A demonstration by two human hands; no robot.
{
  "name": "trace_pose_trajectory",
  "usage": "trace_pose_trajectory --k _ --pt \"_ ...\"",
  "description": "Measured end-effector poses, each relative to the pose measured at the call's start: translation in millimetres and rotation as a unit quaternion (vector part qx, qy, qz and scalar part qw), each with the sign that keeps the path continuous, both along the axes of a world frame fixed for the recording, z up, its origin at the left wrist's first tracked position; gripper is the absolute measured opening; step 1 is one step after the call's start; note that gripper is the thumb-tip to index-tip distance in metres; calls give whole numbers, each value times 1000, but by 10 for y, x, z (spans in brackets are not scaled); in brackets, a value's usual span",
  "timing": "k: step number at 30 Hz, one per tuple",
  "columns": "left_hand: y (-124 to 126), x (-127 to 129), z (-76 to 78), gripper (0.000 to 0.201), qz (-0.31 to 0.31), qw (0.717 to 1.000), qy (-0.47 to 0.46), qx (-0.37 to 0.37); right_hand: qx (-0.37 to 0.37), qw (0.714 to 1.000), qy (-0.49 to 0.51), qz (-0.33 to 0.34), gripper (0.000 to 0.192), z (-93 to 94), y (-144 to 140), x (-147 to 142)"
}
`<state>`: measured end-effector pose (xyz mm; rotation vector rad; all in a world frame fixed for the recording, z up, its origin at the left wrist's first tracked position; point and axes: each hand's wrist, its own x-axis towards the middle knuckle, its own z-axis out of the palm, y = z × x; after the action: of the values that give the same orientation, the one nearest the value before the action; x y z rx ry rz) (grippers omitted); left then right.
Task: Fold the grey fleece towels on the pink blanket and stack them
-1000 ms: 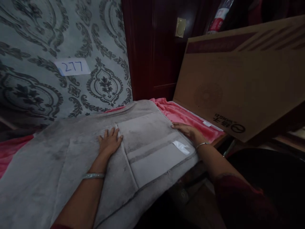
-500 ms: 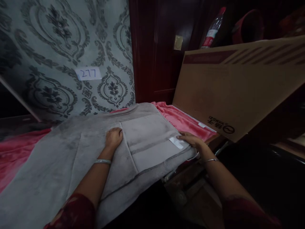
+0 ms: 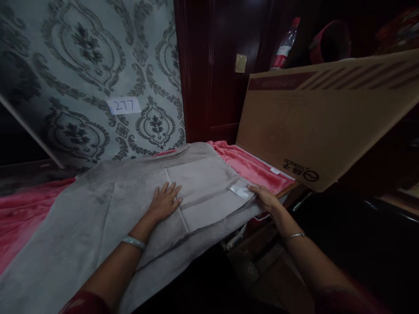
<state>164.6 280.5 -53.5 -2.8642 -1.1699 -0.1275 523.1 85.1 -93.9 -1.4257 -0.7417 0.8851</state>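
A grey plush blanket [image 3: 131,192] lies spread over the table, with a smooth pale panel [image 3: 204,174] on its right part. My left hand [image 3: 164,201] rests flat on it at the panel's left seam, fingers spread and holding nothing. At the right edge, beside a white label [image 3: 240,191], my right hand [image 3: 266,198] grips the blanket, thumb on top. The fingers under the edge are hidden. The blanket's near edge hangs down over the table's front.
A pink blanket [image 3: 252,168] lies underneath, showing at right and left. To the right stands a large cardboard box [image 3: 294,122], with a plastic bottle [image 3: 283,50] behind its top edge. Patterned wall [image 3: 147,65] and a dark red door [image 3: 212,78] close off the back.
My left hand has gone from a closed fist to spread fingers and moved slightly right, onto the seam. My right hand stays at the blanket's right edge. The view has shifted slightly.
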Motion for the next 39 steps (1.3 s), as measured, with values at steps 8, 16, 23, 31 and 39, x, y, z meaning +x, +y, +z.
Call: trace_pose_trajectory --k 8,16,23,31,39 --pt "-17 -52 -100 44 -49 975 -188 -109 85 986 97 -110 34 -126 65 -351" --pt "221 -187 -215 40 3 553 -677 -485 98 988 -5 -118 33 349 350 -572" --pt "305 -331 -117 62 62 382 -722 -573 106 878 -455 100 41 1074 597 -2017" --pt "273 -428 -30 52 104 361 -728 -573 76 737 -603 294 45 472 268 -2957" --pt "475 -355 54 56 131 434 -725 -518 128 753 -588 267 73 274 252 -2633"
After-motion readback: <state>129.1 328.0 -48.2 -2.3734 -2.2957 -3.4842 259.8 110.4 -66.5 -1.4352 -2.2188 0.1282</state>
